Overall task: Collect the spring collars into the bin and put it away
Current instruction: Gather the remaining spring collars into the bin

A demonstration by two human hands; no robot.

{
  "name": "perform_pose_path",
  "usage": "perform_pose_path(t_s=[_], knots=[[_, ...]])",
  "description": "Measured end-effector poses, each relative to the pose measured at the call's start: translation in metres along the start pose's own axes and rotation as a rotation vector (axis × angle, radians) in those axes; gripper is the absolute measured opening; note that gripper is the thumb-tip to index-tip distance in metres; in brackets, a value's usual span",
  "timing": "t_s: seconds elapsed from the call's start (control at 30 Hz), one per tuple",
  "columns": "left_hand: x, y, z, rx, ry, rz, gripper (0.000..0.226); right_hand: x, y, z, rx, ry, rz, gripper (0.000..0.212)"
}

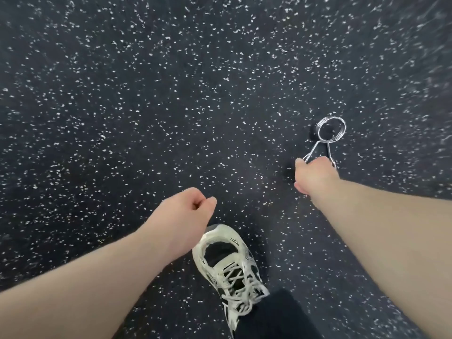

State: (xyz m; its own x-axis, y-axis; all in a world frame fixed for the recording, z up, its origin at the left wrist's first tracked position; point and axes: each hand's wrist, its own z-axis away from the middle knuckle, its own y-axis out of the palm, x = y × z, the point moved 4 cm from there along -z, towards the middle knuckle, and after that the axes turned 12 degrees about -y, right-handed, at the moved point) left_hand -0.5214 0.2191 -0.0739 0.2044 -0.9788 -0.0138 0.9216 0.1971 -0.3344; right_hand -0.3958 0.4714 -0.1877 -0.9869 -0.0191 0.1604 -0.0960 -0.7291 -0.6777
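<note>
Right hand [314,176] is closing around the two handles of a silver spring collar [330,133], its coil pointing away over the dark speckled floor [146,94]. Left hand [182,216] is hanging loosely curled and holding nothing, just above a white laced sneaker [228,263].

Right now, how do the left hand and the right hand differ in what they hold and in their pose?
The right hand is closed on the handles of a spring collar; the left hand holds nothing, its fingers loosely curled. The right hand reaches farther forward, over the speckled floor; the left hand hangs nearer the body, just above the white shoe. Both are bare, with bare forearms.
</note>
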Motion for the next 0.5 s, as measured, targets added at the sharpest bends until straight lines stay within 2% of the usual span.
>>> perform_pose_path(t_s=[0.07, 0.23, 0.33, 0.5], knots=[[-0.002, 0.002, -0.005, 0.000, -0.009, -0.012, 0.034, 0.004, -0.002, -0.004, -0.024, -0.015, 0.058, 0.049], [-0.002, 0.000, -0.011, -0.008, 0.005, -0.056, 0.033, 0.011, -0.007, 0.002, -0.073, -0.116, 0.118, 0.022], [0.001, -0.003, -0.011, -0.012, 0.000, -0.058, 0.035, 0.010, 0.000, 0.016, -0.053, -0.142, 0.107, 0.020], [0.011, -0.005, -0.004, 0.022, 0.001, 0.000, 0.035, 0.033, 0.013, 0.044, 0.004, -0.431, 0.260, 0.007]])
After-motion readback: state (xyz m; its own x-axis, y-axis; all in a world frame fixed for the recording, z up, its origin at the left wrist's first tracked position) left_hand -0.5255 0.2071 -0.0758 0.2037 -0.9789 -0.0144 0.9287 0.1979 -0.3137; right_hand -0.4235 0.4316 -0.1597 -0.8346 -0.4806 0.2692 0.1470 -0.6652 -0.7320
